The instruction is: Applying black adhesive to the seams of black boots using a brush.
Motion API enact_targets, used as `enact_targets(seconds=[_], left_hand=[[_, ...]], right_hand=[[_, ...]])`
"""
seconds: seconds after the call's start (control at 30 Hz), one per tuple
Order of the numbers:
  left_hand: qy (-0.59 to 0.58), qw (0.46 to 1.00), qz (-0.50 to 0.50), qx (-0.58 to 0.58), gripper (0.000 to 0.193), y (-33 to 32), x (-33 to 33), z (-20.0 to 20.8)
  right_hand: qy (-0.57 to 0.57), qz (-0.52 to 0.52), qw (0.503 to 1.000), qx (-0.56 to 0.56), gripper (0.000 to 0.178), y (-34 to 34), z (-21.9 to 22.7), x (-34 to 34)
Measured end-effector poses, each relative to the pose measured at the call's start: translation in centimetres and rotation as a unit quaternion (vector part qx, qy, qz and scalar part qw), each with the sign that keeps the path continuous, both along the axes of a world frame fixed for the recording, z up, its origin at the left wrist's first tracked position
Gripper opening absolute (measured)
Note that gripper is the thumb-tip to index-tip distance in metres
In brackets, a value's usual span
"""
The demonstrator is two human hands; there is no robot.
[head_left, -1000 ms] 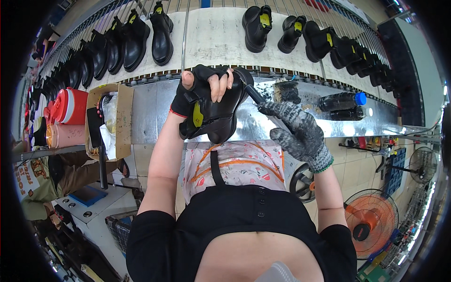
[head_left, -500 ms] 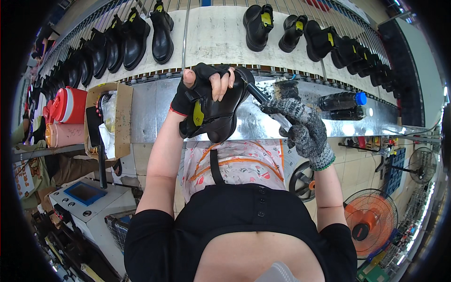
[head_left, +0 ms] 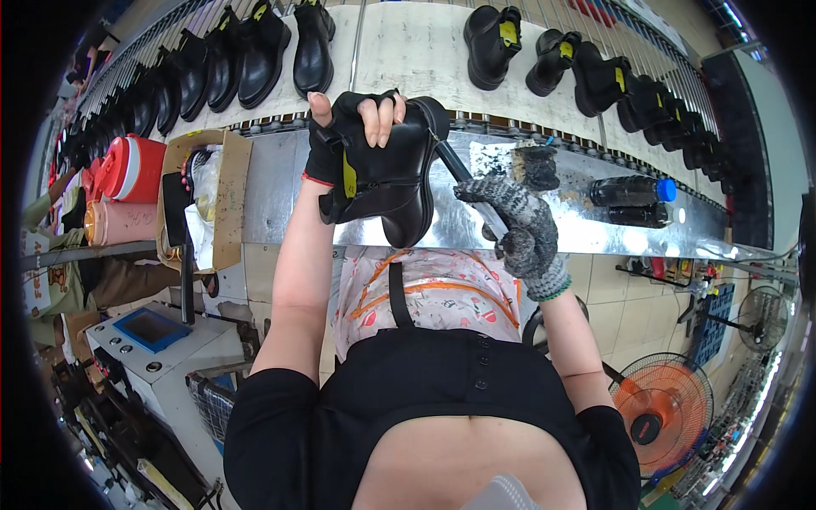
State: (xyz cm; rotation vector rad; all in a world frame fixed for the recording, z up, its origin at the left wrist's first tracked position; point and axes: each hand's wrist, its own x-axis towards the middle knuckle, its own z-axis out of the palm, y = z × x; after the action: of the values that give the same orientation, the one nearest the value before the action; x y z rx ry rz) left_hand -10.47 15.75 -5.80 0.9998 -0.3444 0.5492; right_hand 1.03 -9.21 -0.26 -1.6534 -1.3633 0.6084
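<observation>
A black ankle boot with a yellow pull tab is held up over the metal bench. My left hand, in a black fingerless glove, grips it with the fingers wrapped over its upper. In a grey knitted glove, my right hand is closed around a slim pen-like tool with a dark shaft and a pale rear end. The tool's tip meets the boot along the edge of the sole; its exact shape is too small to tell. Part of the boot is covered by my left hand.
Beyond the metal bench, black boots stand in rows along a white conveyor. A blackened block and dark bottles lie to the right. A cardboard box and red jug stand left; an orange fan is lower right.
The boot has shifted left and turned a little in my left hand. My right hand has followed leftward, keeping the tool at the sole edge. The whole view has shifted slightly.
</observation>
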Motion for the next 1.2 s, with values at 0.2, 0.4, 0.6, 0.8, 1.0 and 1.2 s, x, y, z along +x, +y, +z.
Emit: enact_targets(seconds=[0.2,0.4,0.6,0.8,1.0,1.2], left_hand=[[0.005,0.998,0.033,-0.051,0.083,2.6,-1.6,-1.4],[-0.006,0.996,0.041,-0.079,0.078,4.3,-2.8,-3.0],[-0.011,0.987,0.045,-0.151,0.081,4.3,-3.2,-3.3],[-0.007,0.985,0.030,-0.171,0.082,5.3,-3.7,-4.1],[0.013,0.980,0.039,-0.194,0.084,6.3,-3.9,-5.2],[0.021,0.988,0.009,-0.153,0.092,9.8,-4.1,-8.1]], right_hand=[[-0.037,0.027,0.997,0.066,0.042,1.9,-3.5,-1.0],[-0.010,0.038,0.996,0.082,0.032,2.6,-5.3,-2.1],[0.027,0.038,0.999,-0.021,0.029,2.2,-6.8,-1.6],[0.089,0.080,0.993,-0.019,0.071,2.1,-6.4,-0.4],[0.093,0.135,0.982,-0.091,0.074,0.7,-6.1,0.9],[0.146,0.081,0.980,-0.109,0.070,-1.3,-7.3,0.5]])
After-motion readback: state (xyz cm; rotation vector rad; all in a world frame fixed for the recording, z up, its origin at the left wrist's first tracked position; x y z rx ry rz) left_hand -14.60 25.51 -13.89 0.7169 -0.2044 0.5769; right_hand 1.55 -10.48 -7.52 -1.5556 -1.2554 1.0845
